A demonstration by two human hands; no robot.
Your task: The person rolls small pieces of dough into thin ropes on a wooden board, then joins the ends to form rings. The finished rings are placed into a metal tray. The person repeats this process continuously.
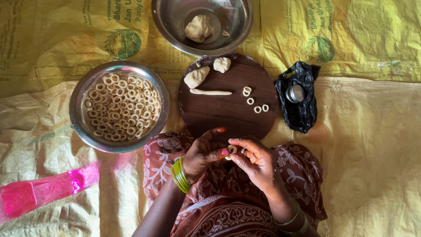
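Observation:
My left hand (pixel 202 152) and my right hand (pixel 255 160) meet over my lap, both pinching one small dough ring (pixel 232 149) between the fingertips. Just beyond them lies a round dark wooden board (pixel 219 112). On it rest two dough lumps (pixel 196 77), a thin rolled dough strip (pixel 210 92) and several finished rings (pixel 257 109). Green bangles sit on my left wrist.
A steel bowl (pixel 83 125) at the left is full of dough rings. Another steel bowl (pixel 237 26) at the top holds a dough lump. A black plastic bag (pixel 302 112) with a small metal cap lies at the right. A pink plastic object (pixel 39 193) is at lower left. Yellow sacks cover the floor.

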